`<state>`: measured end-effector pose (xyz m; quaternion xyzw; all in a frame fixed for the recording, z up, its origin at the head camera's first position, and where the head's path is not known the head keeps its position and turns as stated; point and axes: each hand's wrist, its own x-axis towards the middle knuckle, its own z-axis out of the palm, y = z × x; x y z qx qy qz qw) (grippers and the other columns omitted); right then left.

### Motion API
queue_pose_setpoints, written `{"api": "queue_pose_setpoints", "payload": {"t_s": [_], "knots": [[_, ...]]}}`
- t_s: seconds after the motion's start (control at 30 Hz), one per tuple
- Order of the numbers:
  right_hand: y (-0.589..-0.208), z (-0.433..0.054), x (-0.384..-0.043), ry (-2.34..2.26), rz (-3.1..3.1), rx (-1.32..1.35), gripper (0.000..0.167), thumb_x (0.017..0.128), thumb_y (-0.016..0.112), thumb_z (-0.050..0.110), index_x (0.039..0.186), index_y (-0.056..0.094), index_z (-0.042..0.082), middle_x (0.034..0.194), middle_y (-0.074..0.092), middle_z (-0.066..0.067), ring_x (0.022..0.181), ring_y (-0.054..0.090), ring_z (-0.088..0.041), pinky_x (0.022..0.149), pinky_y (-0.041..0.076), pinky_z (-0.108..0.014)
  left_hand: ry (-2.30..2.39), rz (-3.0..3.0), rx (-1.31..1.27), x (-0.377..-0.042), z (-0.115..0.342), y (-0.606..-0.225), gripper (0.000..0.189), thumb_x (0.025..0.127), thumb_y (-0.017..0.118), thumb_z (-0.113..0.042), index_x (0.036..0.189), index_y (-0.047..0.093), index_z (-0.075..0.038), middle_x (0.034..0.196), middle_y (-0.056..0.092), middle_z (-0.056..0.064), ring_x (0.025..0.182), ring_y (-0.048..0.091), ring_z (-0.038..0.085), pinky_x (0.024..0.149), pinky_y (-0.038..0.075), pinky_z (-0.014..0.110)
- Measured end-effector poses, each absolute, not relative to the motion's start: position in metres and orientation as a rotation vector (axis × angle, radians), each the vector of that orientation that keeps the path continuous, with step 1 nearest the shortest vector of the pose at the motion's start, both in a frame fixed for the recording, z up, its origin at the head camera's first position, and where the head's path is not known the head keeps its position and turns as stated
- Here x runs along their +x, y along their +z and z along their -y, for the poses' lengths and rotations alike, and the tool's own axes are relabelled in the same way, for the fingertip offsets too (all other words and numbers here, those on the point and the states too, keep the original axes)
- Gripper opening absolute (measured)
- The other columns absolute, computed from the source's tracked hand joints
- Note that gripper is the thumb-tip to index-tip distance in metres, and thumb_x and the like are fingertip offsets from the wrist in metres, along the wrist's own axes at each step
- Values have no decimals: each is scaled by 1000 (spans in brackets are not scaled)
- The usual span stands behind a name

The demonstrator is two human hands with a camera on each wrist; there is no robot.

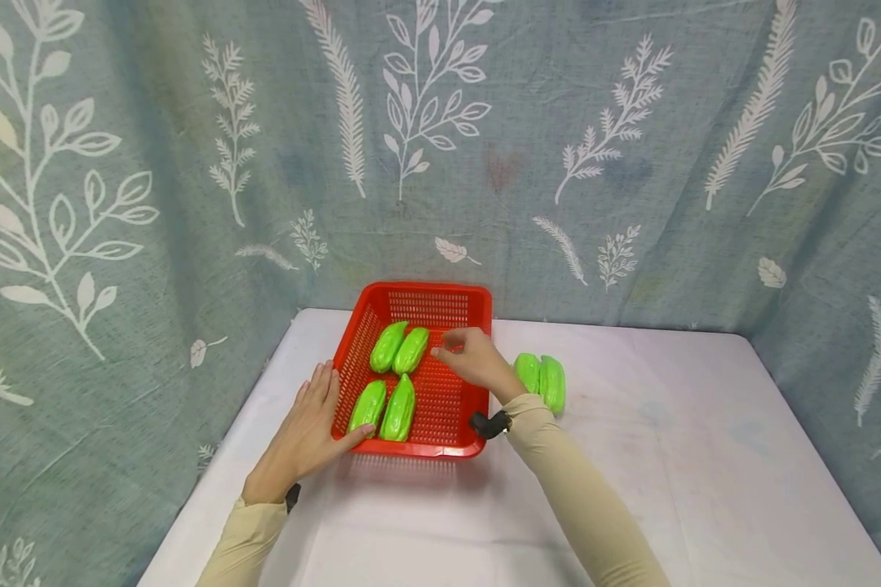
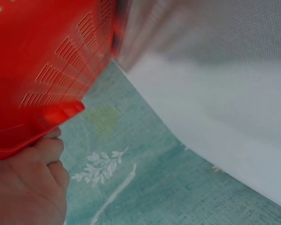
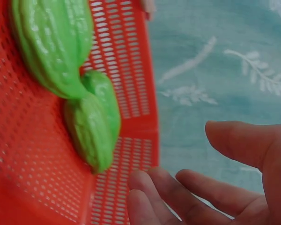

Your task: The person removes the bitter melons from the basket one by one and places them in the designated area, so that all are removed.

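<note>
Several bright green bitter gourds (image 1: 399, 408) lie in a red plastic basket (image 1: 477, 310), in a back pair and a front pair. My left hand (image 1: 301, 432) rests against the basket's left side, fingers straight along the outside and thumb over the front left corner. In the left wrist view its fingers (image 2: 51, 147) sit right at the rim. Above the right part of the basket is my right hand (image 1: 477, 359), holding nothing. The right wrist view shows its thumb and fingers apart, with gourds (image 3: 91, 131) beyond them against the perforated wall.
Two more green gourds (image 1: 553, 383) lie side by side on the white table (image 1: 668, 473), right of the basket and partly behind my right forearm. A grey-green leaf-patterned cloth (image 1: 521, 163) hangs behind the table and along its sides.
</note>
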<state>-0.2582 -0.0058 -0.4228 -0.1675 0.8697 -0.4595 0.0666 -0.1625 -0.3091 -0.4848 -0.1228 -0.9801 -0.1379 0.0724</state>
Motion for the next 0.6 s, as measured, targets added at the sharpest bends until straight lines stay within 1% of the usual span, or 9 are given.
{"api": "queue_pose_setpoints", "payload": {"t_s": [0.2,0.43,0.5,0.57,0.6], "knots": [[-439,19,-266,-1300,-2652,-486,47,96,72,32,131,69,1,126,72,-15,117,68,-30,102,56,-47,-442,2932,-386,-163,308,-483,114,90,64,-68,160,19,10,172,12,27,161,12,45,127,20,63],[-447,32,-274,-1245,-2658,-489,43,94,74,28,123,73,-3,117,75,-19,106,70,-29,92,59,-45,-436,2934,-382,-162,309,-484,114,90,62,-69,161,19,10,172,12,27,161,12,45,127,20,63],[-448,36,-275,-1241,-2647,-483,41,94,74,27,121,73,-4,117,75,-19,102,70,-26,90,59,-42,-436,2932,-381,-162,310,-484,114,91,63,-69,161,19,10,172,12,27,161,12,45,127,20,63],[-450,39,-276,-1218,-2627,-481,38,95,74,27,114,75,-6,104,74,-14,91,66,-19,81,57,-36,-440,2933,-380,-161,310,-484,113,91,63,-68,161,19,10,172,11,28,161,11,45,127,20,63],[-451,41,-277,-1212,-2614,-477,37,95,73,27,110,74,-8,94,71,-11,83,61,-17,74,54,-33,-442,2934,-379,-161,310,-484,113,91,63,-68,161,19,10,172,11,28,161,11,45,127,20,63]]}}
